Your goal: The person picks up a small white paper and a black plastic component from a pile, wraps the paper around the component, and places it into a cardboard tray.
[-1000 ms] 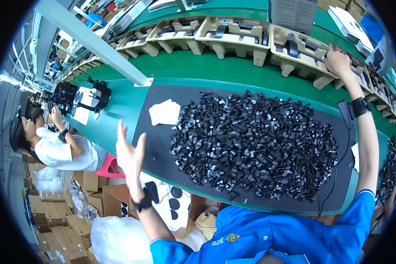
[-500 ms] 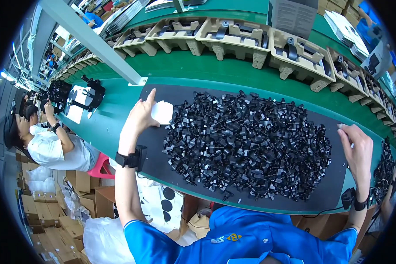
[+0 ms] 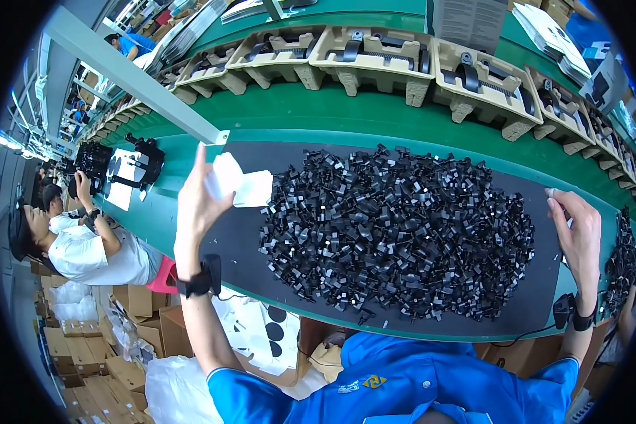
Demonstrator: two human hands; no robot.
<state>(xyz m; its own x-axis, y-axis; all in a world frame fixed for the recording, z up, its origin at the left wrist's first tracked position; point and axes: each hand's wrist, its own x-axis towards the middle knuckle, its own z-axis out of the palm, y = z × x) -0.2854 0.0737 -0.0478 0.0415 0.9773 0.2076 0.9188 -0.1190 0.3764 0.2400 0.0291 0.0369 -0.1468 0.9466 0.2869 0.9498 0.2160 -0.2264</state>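
A large heap of small black plastic parts (image 3: 396, 233) covers much of a dark grey mat (image 3: 237, 265). My left hand (image 3: 196, 201) is at the mat's left end, its index finger pointing up and a white piece of paper (image 3: 223, 175) between thumb and fingers. A second white piece of paper (image 3: 256, 189) lies against it at the heap's left edge; I cannot tell whether the two are joined. My right hand (image 3: 578, 230) hovers at the mat's right end, beside the heap, with thumb and index fingertips close together. Whatever they might pinch is too small to make out.
Moulded pulp trays (image 3: 374, 56) with black parts stand in a row along the far side. A metal post (image 3: 141, 78) rises from the bench at left. Another person (image 3: 95, 247) works at far left near black assemblies (image 3: 147, 161). More black parts (image 3: 618, 265) lie at right.
My left hand has moved left and slightly down with a white piece of paper; another white piece now shows separately beside the heap. The right hand has hardly moved.
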